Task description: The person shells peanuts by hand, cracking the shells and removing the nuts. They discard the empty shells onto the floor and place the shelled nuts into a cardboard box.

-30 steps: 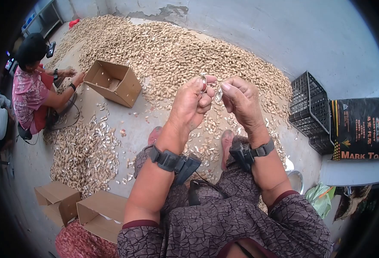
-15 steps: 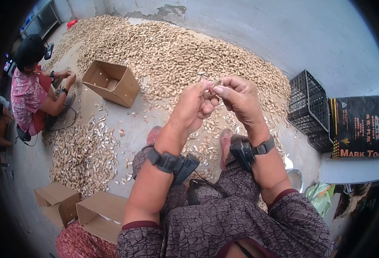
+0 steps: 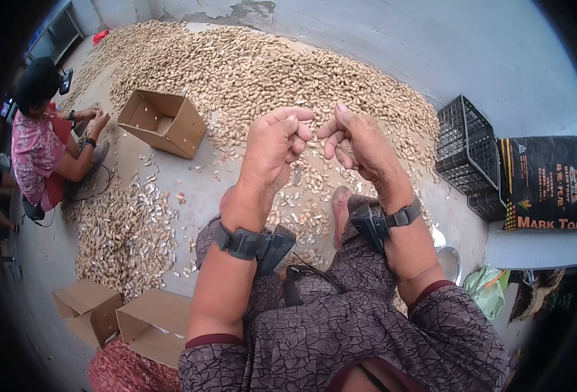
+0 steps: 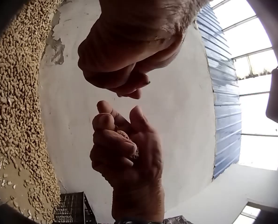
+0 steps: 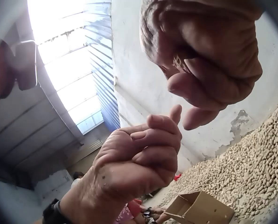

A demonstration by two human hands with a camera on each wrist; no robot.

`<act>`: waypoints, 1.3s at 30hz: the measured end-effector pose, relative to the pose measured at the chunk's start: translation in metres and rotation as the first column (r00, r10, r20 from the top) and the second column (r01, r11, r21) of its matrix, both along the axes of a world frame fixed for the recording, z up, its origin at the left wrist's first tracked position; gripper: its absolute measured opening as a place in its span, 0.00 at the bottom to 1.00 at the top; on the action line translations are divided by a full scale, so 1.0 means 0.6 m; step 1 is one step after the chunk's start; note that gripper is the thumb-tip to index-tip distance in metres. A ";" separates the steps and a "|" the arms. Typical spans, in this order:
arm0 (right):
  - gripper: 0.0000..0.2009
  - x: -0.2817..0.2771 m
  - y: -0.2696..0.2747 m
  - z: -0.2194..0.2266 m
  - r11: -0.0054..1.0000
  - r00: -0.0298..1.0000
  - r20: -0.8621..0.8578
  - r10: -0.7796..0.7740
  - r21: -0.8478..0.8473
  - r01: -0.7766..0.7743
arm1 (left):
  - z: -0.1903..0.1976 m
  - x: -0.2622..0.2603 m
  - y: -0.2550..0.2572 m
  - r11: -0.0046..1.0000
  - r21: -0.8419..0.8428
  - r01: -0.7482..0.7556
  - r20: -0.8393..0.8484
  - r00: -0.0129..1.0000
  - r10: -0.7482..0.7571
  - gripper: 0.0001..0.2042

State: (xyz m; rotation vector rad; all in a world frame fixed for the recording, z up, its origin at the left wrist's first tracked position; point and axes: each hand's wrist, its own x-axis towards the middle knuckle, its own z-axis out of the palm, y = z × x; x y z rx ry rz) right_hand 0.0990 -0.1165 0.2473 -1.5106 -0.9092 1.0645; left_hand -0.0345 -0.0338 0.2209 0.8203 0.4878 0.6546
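Heaped on the floor ahead are unshelled peanuts [image 3: 269, 72]. Over the near side of the heap, my left hand [image 3: 275, 144] has its index finger extended and the other fingers curled in, the thumb laid against them. Nothing shows between those fingers, and the inside of the palm is hidden. Facing it, close by, my right hand [image 3: 365, 147] curls its fingers round a peanut [image 4: 134, 151], which shows between fingers and palm in the left wrist view. Its thumb and index finger point up, apart. On the floor below lie broken peanut shells [image 3: 308, 215].
A cardboard box [image 3: 184, 134] stands at the heap's near edge. Another person [image 3: 46, 144] sits at left beside a shell pile [image 3: 125, 235]. More cardboard boxes [image 3: 154, 323] lie at lower left. Black crates [image 3: 468, 147] and a printed black sack [image 3: 546, 183] stand at right.
My hands came together on an opened peanut with a reddish kernel, then drew apart. That peanut no longer shows at the fingertips. The other person's hands have moved back from the box.
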 end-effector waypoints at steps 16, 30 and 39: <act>0.19 -0.003 -0.005 -0.007 0.998 0.955 -0.294 0.048 -0.032 -0.060 | 0.001 0.014 -0.031 0.958 0.270 0.101 -0.308 0.951 -0.014 0.05; 0.09 -0.006 -0.011 -0.013 0.992 0.971 -0.233 -0.048 0.101 0.073 | -0.001 0.012 -0.031 0.926 0.377 0.015 -0.207 0.976 0.069 0.03; 0.06 -0.027 -0.012 -0.013 0.969 0.984 -0.145 -0.105 0.207 0.134 | -0.026 0.026 -0.047 0.969 0.218 -0.117 0.009 0.993 0.118 0.04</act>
